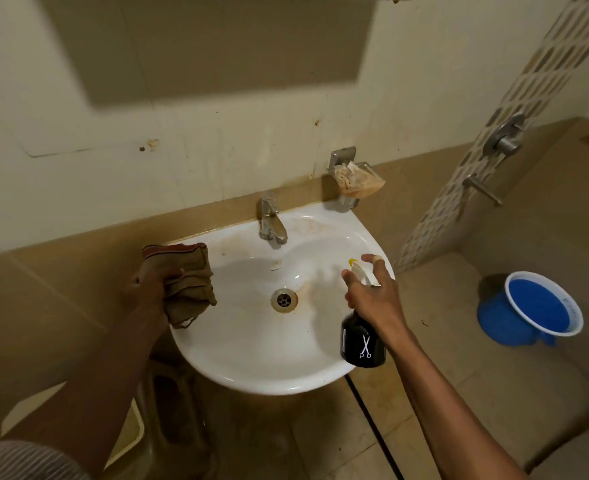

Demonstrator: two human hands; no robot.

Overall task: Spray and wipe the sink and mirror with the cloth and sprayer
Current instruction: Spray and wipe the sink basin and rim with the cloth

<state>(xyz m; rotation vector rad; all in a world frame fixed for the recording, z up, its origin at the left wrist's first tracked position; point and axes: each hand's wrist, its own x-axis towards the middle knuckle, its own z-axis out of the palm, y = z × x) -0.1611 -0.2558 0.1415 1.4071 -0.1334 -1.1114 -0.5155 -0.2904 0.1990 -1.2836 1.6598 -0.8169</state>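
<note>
**Sink spray step: hands loaded, aim looks marginal**

Right hand (372,296) grips the sprayer (362,341) by the neck, black bottle hanging over the sink (251,362) near the right rim, nozzle pointing left into the basin. Index finger looks raised near the trigger; can't tell if it's pulling.

Left hand (147,289) holds the bunched cloth (185,285) at the left rim, touching or just above it.

Mirror is barely in view at the top edge.

Risks, my read:
- Nozzle sits low and close, so coverage may be narrow and miss the stains around the drain (283,299) and behind the tap (270,220).
- Loose cloth tail could drag into wet spray early.
- Bottle could clip the rim.
</note>
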